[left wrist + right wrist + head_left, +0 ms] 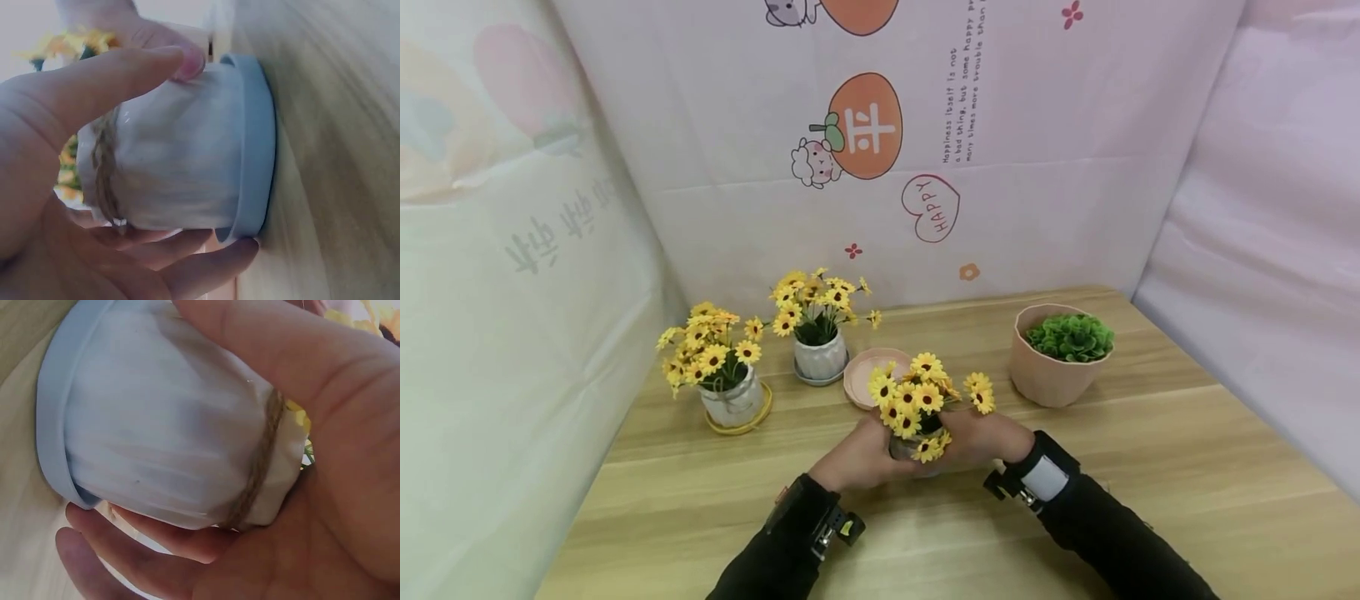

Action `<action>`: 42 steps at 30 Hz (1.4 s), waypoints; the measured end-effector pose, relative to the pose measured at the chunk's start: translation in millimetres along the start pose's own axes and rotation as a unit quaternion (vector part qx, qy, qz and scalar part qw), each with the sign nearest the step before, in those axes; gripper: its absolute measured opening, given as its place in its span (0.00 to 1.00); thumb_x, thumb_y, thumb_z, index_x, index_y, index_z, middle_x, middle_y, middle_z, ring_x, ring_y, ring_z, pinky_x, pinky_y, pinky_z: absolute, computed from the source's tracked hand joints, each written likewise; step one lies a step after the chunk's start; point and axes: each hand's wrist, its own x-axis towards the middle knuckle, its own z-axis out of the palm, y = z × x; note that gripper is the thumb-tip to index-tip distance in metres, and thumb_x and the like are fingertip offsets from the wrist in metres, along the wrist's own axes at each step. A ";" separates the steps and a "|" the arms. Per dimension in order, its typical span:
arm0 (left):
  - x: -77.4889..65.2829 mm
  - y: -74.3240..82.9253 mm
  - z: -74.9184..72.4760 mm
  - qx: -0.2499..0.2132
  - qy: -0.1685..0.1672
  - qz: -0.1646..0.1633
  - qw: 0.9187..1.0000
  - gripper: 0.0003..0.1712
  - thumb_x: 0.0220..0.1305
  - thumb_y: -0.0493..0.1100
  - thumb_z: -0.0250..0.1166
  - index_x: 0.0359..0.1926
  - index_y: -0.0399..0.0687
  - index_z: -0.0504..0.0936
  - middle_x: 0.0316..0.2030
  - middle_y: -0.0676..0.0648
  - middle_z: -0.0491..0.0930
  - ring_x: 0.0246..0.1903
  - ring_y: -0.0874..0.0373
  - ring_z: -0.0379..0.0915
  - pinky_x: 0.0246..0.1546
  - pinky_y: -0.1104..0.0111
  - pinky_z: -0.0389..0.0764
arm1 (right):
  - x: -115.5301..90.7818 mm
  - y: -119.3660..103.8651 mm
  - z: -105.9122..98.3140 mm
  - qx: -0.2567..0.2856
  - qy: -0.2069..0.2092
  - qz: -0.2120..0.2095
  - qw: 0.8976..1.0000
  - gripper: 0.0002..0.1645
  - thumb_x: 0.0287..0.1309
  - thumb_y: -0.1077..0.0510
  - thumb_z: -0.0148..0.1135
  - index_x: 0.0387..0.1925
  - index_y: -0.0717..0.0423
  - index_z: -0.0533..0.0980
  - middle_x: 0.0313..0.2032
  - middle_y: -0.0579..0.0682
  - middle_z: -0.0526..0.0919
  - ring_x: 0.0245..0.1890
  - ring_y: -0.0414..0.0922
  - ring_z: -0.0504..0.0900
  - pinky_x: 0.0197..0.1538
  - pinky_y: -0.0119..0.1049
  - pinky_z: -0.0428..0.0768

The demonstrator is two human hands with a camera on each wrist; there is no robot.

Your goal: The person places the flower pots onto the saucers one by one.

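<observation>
A white ribbed flowerpot (pixel 181 150) with twine round its upper part holds yellow daisy-like flowers (pixel 917 398). It stands in a light-blue saucer (pixel 255 144) on the wooden table. From the left, my left hand (pixel 863 457) grips the pot, thumb along the near side and fingers round the back. On the opposite side my right hand (pixel 983 437) holds it the same way, as the right wrist view shows. In both wrist views a fingertip lies close to the saucer's rim. Flowers and hands hide most of the pot in the head view.
Just behind the held pot lies a pink saucer (pixel 859 379). Two more potted yellow flowers stand at the left, one on a yellow saucer (pixel 766 408), one on a grey-blue saucer (pixel 820 380). A pink pot (pixel 1048 379) with a green plant (pixel 1071 336) stands at the right. Printed cloth (pixel 1037 208) hangs behind.
</observation>
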 end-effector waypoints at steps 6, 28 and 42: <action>-2.0 6.2 8.2 0.088 0.000 -0.009 0.996 0.53 0.57 0.39 0.82 0.79 0.45 0.63 0.77 0.43 0.67 0.78 0.48 0.62 0.81 0.51 0.63 | -2.7 -2.3 5.5 -0.047 0.043 0.011 0.998 0.50 0.56 0.44 0.79 0.73 0.61 0.69 0.69 0.62 0.77 0.69 0.59 0.76 0.71 0.56 0.77; -19.3 5.2 7.2 0.115 0.053 -0.053 0.991 0.51 0.56 0.35 0.81 0.76 0.34 0.65 0.75 0.30 0.64 0.76 0.36 0.62 0.78 0.43 0.65 | 8.9 -15.2 21.3 -0.102 0.085 -0.015 0.991 0.40 0.55 0.50 0.82 0.63 0.62 0.75 0.64 0.61 0.81 0.62 0.54 0.81 0.67 0.51 0.80; -32.8 -0.6 -2.1 0.116 0.063 -0.067 0.989 0.53 0.54 0.36 0.82 0.76 0.31 0.64 0.76 0.28 0.63 0.76 0.34 0.61 0.79 0.41 0.62 | 23.7 -21.5 30.8 -0.116 0.100 -0.034 0.988 0.46 0.57 0.51 0.80 0.71 0.64 0.70 0.71 0.63 0.75 0.73 0.57 0.74 0.76 0.54 0.72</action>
